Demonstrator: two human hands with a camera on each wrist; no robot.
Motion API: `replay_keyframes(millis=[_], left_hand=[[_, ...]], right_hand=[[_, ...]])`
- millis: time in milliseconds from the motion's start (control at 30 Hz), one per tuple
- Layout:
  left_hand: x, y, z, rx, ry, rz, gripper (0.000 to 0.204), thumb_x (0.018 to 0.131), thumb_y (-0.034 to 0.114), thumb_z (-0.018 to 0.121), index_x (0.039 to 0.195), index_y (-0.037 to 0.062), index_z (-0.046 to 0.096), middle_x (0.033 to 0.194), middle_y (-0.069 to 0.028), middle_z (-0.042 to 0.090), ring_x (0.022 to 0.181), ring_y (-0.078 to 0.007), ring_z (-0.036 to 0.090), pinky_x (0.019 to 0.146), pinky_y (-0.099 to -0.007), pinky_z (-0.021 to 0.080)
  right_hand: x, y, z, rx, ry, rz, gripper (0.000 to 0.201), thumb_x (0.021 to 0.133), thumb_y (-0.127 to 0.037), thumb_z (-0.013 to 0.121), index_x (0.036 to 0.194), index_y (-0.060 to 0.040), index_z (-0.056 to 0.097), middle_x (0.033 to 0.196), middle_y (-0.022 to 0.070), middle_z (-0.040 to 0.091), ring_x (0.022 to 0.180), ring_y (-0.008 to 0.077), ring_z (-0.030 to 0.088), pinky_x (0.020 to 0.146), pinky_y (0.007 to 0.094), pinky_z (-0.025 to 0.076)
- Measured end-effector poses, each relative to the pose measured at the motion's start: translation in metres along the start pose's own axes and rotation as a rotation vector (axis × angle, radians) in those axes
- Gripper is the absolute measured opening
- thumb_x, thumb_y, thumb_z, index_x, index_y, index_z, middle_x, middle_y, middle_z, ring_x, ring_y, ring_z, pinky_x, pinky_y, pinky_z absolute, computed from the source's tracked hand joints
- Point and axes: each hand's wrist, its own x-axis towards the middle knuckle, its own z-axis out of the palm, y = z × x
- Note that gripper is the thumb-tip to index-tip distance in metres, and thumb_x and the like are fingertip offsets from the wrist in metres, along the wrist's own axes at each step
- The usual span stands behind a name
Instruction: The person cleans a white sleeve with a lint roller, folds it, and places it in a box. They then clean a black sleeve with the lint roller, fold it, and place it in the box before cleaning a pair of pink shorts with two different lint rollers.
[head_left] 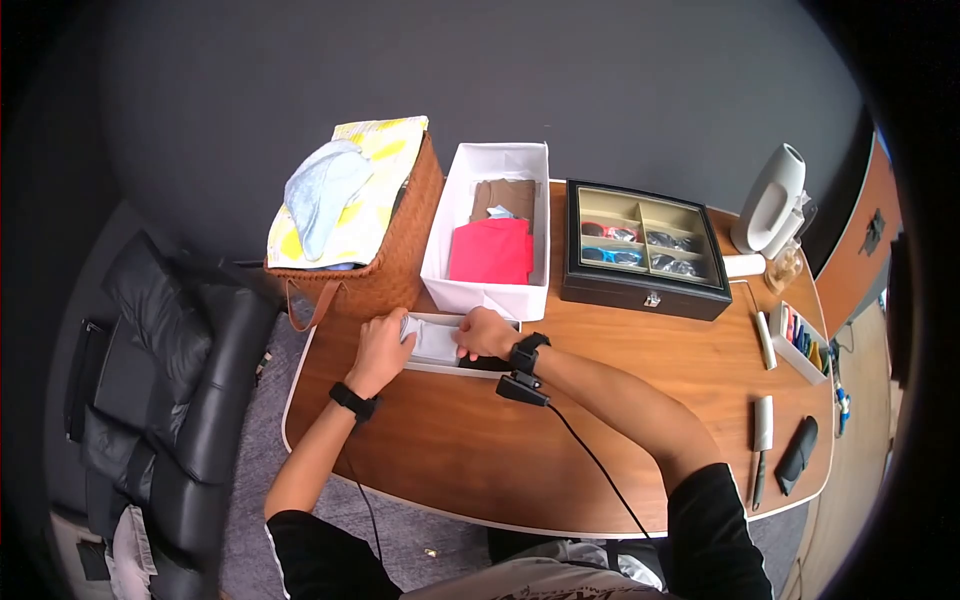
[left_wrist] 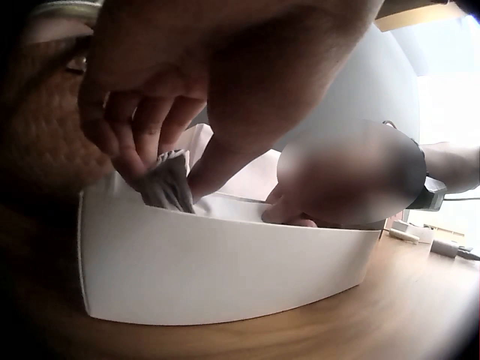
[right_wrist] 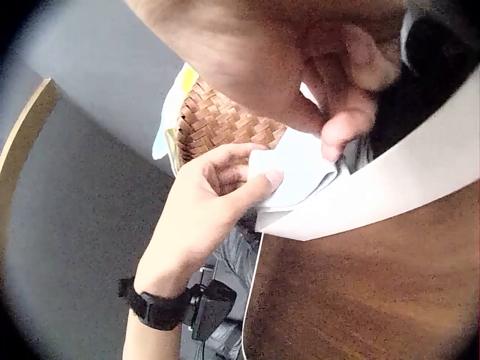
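Observation:
A folded light grey cloth (head_left: 433, 341) lies in a low white box (head_left: 430, 368) near the table's back edge. My left hand (head_left: 383, 350) pinches its left end between thumb and fingers; the left wrist view shows the gathered grey edge of the cloth (left_wrist: 171, 182) just above the box wall. At the cloth's other end is my right hand (head_left: 488, 334), fingers curled, with fingertips pinching its edge in the right wrist view. Something black (head_left: 484, 363) lies in the box beneath the right hand. In the right wrist view, the cloth (right_wrist: 296, 171) overlaps the box's end.
Behind the box stands a tall white bin (head_left: 435, 262) holding red and brown folded cloth. A woven basket (head_left: 415, 235) draped with yellow-white fabric is at left. To the right are a black glasses case (head_left: 640, 290), a pen tray (head_left: 800, 357), a lint roller (head_left: 763, 425) and a dark pouch (head_left: 797, 455).

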Motion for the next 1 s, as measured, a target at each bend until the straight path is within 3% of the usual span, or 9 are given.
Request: replay_keyframes(millis=[133, 200, 300, 500, 700, 767, 900, 967, 1000], left_hand=[[0.0, 0.0, 0.009, 0.111, -0.048, -0.006, 0.028, 0.086, 0.012, 0.077, 0.109, -0.0017, 0.066, 0.1, -0.0227, 0.072, 0.099, -0.0433, 0.068, 0.088, -0.0533, 0.051], [-0.008, 0.008, 0.011, 0.301, 0.11, 0.101, 0.022, 0.087, 0.01, 0.076, 0.103, 0.0008, 0.065, 0.104, -0.0178, 0.07, 0.103, -0.0388, 0.064, 0.09, -0.0501, 0.049], [-0.012, 0.017, 0.008, 0.198, 0.092, 0.169, 0.02, 0.089, 0.006, 0.072, 0.107, -0.0011, 0.069, 0.114, -0.0177, 0.068, 0.113, -0.0355, 0.061, 0.095, -0.046, 0.048], [-0.017, 0.006, 0.018, 0.124, -0.033, 0.238, 0.012, 0.096, 0.012, 0.065, 0.095, 0.0008, 0.068, 0.104, -0.0186, 0.068, 0.104, -0.037, 0.064, 0.092, -0.0483, 0.05], [-0.03, 0.004, 0.023, 0.225, 0.014, 0.272, 0.03, 0.104, 0.024, 0.059, 0.102, -0.0041, 0.07, 0.117, -0.0247, 0.069, 0.119, -0.041, 0.063, 0.108, -0.0489, 0.047], [-0.035, 0.001, 0.028, 0.267, 0.013, 0.283, 0.035, 0.105, 0.027, 0.058, 0.105, -0.0055, 0.07, 0.122, -0.0267, 0.068, 0.124, -0.0415, 0.061, 0.112, -0.0497, 0.044], [-0.04, 0.014, 0.019, 0.36, -0.031, 0.292, 0.037, 0.106, 0.027, 0.055, 0.115, -0.0057, 0.07, 0.134, -0.027, 0.066, 0.134, -0.0402, 0.057, 0.119, -0.0509, 0.037], [-0.042, 0.015, 0.018, 0.328, -0.009, 0.317, 0.037, 0.106, 0.027, 0.055, 0.116, -0.0053, 0.07, 0.134, -0.0268, 0.066, 0.135, -0.0399, 0.056, 0.12, -0.0512, 0.037], [-0.043, 0.015, 0.018, 0.294, 0.011, 0.341, 0.037, 0.106, 0.027, 0.054, 0.117, -0.0048, 0.07, 0.134, -0.0266, 0.065, 0.136, -0.0395, 0.055, 0.12, -0.0514, 0.036]], right_hand=[[0.008, 0.008, 0.003, -0.033, 0.003, 0.004, 0.023, 0.095, -0.014, 0.064, 0.088, 0.0068, 0.072, 0.073, 0.0099, 0.077, 0.057, 0.0154, 0.071, 0.058, 0.0318, 0.058], [0.009, 0.01, 0.006, -0.051, 0.025, -0.012, 0.026, 0.095, -0.015, 0.065, 0.085, 0.0063, 0.074, 0.073, 0.0095, 0.077, 0.056, 0.0146, 0.069, 0.058, 0.032, 0.057], [0.01, 0.013, 0.01, -0.127, 0.054, -0.051, 0.026, 0.094, -0.014, 0.064, 0.083, 0.0064, 0.073, 0.071, 0.0105, 0.076, 0.054, 0.016, 0.069, 0.057, 0.0325, 0.057], [0.007, 0.016, 0.012, -0.114, 0.083, -0.071, 0.03, 0.092, -0.013, 0.06, 0.07, 0.0014, 0.074, 0.065, 0.0099, 0.074, 0.056, 0.02, 0.072, 0.066, 0.036, 0.061], [0.009, 0.027, 0.02, -0.211, 0.137, -0.105, 0.025, 0.091, -0.019, 0.065, 0.078, -0.0004, 0.077, 0.07, 0.0169, 0.074, 0.071, 0.0334, 0.075, 0.076, 0.0431, 0.062], [0.012, 0.035, 0.03, -0.376, 0.338, -0.249, 0.026, 0.09, -0.023, 0.069, 0.082, 0.0001, 0.078, 0.08, 0.023, 0.075, 0.084, 0.0399, 0.075, 0.083, 0.0466, 0.061], [-0.007, 0.02, 0.027, -0.397, 0.264, -0.211, 0.024, 0.091, -0.023, 0.069, 0.094, -0.0005, 0.078, 0.095, 0.0245, 0.074, 0.093, 0.0431, 0.073, 0.084, 0.0512, 0.06], [-0.016, 0.023, 0.032, -0.551, 0.386, -0.565, 0.024, 0.094, -0.022, 0.066, 0.107, -0.0033, 0.075, 0.104, 0.0203, 0.072, 0.099, 0.0395, 0.072, 0.086, 0.0499, 0.057], [-0.02, 0.025, 0.032, -0.551, 0.387, -0.565, 0.024, 0.094, -0.022, 0.066, 0.107, -0.0033, 0.075, 0.104, 0.0203, 0.072, 0.099, 0.0395, 0.072, 0.086, 0.0499, 0.057]])
